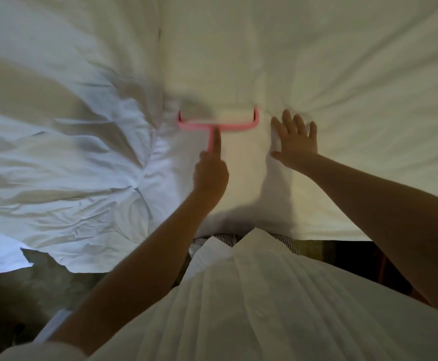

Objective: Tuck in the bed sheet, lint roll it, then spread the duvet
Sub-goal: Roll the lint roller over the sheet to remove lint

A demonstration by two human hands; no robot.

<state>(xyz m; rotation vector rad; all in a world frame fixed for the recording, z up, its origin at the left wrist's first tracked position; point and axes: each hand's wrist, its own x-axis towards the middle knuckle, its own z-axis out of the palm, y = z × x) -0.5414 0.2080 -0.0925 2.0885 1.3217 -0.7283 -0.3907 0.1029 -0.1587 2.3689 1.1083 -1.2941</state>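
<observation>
A pink lint roller (pixel 218 120) with a white roll lies against the white bed sheet (pixel 343 74) in the middle of the view. My left hand (pixel 211 171) grips its pink handle, with the index finger stretched along the stem. My right hand (pixel 294 140) presses flat on the sheet just right of the roller, fingers spread. The crumpled white duvet (pixel 56 165) is bunched on the left side of the bed and hangs over the near edge.
The bed's near edge (pixel 343 237) runs across below my arms. Dark patterned floor (pixel 30 295) shows at the lower left. My white skirt (pixel 265 308) fills the bottom of the view.
</observation>
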